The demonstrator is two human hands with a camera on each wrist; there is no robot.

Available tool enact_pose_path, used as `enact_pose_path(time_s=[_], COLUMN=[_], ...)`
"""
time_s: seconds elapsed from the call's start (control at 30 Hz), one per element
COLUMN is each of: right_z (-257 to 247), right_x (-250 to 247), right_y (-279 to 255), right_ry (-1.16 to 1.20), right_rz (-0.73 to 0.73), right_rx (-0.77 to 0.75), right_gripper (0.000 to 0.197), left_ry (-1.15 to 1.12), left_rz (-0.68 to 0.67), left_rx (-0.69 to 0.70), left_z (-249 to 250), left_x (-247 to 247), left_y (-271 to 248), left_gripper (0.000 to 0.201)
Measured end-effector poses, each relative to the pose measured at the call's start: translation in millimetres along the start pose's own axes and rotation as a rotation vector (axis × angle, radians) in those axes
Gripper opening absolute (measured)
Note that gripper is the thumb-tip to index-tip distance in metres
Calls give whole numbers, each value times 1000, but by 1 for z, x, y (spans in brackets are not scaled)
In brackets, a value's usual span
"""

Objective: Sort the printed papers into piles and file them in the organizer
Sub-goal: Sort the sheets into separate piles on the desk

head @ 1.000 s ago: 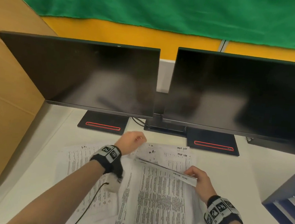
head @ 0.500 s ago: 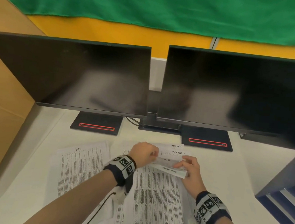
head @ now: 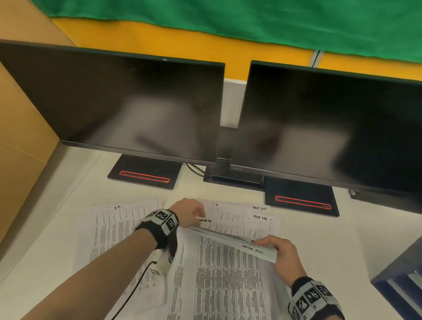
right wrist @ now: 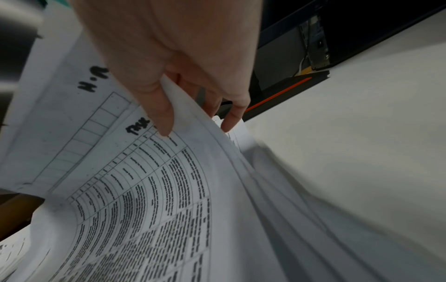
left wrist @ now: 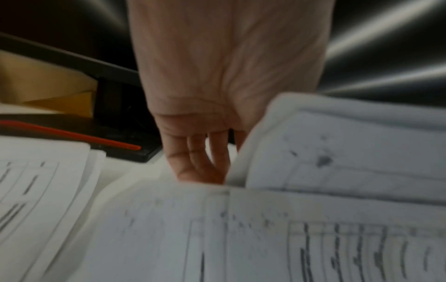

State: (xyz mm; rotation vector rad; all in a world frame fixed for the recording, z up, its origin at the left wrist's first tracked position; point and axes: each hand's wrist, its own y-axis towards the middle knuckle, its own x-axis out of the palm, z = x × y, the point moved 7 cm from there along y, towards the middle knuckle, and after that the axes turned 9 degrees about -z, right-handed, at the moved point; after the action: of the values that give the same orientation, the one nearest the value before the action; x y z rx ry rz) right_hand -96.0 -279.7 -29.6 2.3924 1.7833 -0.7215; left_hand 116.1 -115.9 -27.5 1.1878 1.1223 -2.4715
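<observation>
Printed papers cover the white desk: a left pile point(head: 113, 228), a middle pile point(head: 224, 292) and a far pile headed "Task list" point(head: 248, 217). A thin bundle of lifted sheets point(head: 234, 241) hangs edge-on between my hands above the middle pile. My right hand point(head: 277, 249) pinches its right end, thumb on top and fingers beneath, as the right wrist view shows on the curved sheets point(right wrist: 149, 190) under my right hand point(right wrist: 193, 118). My left hand point(head: 191, 215) holds the left end. In the left wrist view my left hand point(left wrist: 205, 164) reaches down beside the raised sheet point(left wrist: 337, 152); thumb and forefinger are hidden behind it.
Two dark monitors point(head: 123, 102) point(head: 341, 129) stand on black bases point(head: 144, 172) behind the papers. A dark blue organizer point(head: 407, 284) sits at the right edge. A cardboard wall point(head: 10, 124) borders the left. Bare desk point(head: 337, 245) lies between papers and organizer.
Half a second ago both hands were close together on the lifted sheets. They have since drawn apart, the right hand moving right and nearer with its end, so the bundle is stretched out.
</observation>
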Motion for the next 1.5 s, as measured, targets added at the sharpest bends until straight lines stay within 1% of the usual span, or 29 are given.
enact_pose_path(time_s=[0.07,0.1,0.17,0.2,0.27,0.33,0.4,0.43,0.5,0.53,0.57,0.6,0.63,0.67,0.73,0.8,0.83,0.9,0.97,1.03,1.07,1.13,1.23,1.3,1.37,1.4,1.43,1.47,1.5], right_z=[-4,-5,-3,-3,-1,5,14,16,13,10,7,4,1,-1,-4,-7,-8,-5,-1,-1,-3,-7,-13,-15,-19,-19,-20,-20,-20], right_x=[-1,-3,-9,-11,-13,-12,-14,-14,-14,-13,-12,-12,-11,-11,-11,-12,-13,-14,-15,-20,-23,-26,-22,-19,-16,-15,-15,-16,-16], right_y=[2,3,4,5,9,12,17,18,18,17,15,14,12,10,6,4,3,3,1,0,-1,0,2,6,11,13,14,14,14], right_ry=[1,-6,-26,-30,24,71,46,3,-94,-134,-163,-178,-184,-181,-156,-138,-144,-183,-358,-522,-567,-629,-718,-775,-761,-693,-585,-474,-404], right_rz=[15,44,121,139,120,75,46,31,0,-5,-3,2,7,14,20,22,20,21,47,130,175,227,211,192,145,101,57,27,16], right_rx=[0,5,23,28,45,107,181,204,199,180,154,128,107,96,92,90,91,112,155,152,128,65,-7,-26,-39,-37,-29,-22,-15], right_gripper=[26,26,31,34,37,37,38,33,18,13,11,11,11,11,16,23,23,15,10,11,12,10,5,1,3,7,16,28,36], left_ry=[32,30,-3,-42,-114,-125,-139,-173,-295,-355,-407,-435,-446,-451,-440,-407,-392,-358,-286,-246,-238,-229,-278,-267,-246,-247,-251,-245,-215], left_rz=[78,114,139,124,76,29,-19,-46,-69,-41,0,47,82,90,80,63,49,36,89,137,131,92,49,37,27,19,41,126,262], left_rx=[20,23,89,139,217,222,190,184,188,178,148,120,94,72,53,63,71,97,160,227,255,294,337,335,326,314,300,267,204], left_z=[3,5,8,9,12,13,18,24,34,36,33,30,26,23,23,26,26,27,31,35,36,35,28,25,23,22,21,16,8], left_x=[0,0,2,3,5,6,7,7,7,6,4,2,2,3,6,8,10,10,5,0,0,0,1,2,1,0,-3,-10,-20], left_y=[-1,-3,-4,-5,-7,-5,-2,0,5,10,15,20,25,29,33,37,39,41,40,34,31,22,11,5,4,3,1,0,-1], left_gripper=[19,16,10,7,2,8,5,4,16,18,15,13,22,33,50,56,56,51,31,13,9,7,6,9,9,7,5,9,14])
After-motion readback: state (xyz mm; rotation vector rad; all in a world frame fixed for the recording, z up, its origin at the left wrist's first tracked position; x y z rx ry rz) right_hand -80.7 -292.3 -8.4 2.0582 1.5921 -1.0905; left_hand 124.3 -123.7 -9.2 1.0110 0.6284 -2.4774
